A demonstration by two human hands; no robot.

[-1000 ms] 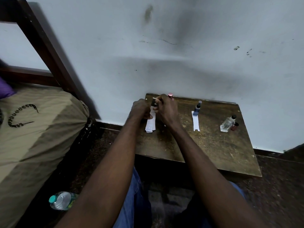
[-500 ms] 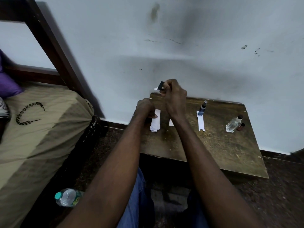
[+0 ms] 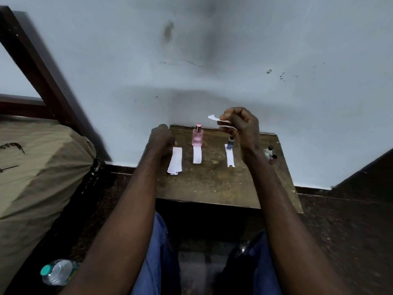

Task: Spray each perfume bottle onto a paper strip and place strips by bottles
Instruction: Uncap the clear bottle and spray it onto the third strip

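Since half a second back, your right hand has swung up and off to the right of the pink bottle, so that bottle's in plain view again. The hand is raised above the table and pinching a paper strip, whose free end pokes back toward the pink bottle. Your left hand sits just left of the pink bottle, curled over the spare strips. Its back faces the camera, so I can't tell if it's holding anything.

The pink bottle already has a white strip lying in front of it, touching its base. The blue bottle to its right has a second strip the same way. Further right, a clear bottle and a small dark bottle peek out behind your right wrist, with no strips near them that I can see.

My guess is you're between bottles, with a fresh strip in hand and the clear one up next. That means picking it up, aiming the nozzle at the strip, and not clipping the blue bottle with your forearm on the way.
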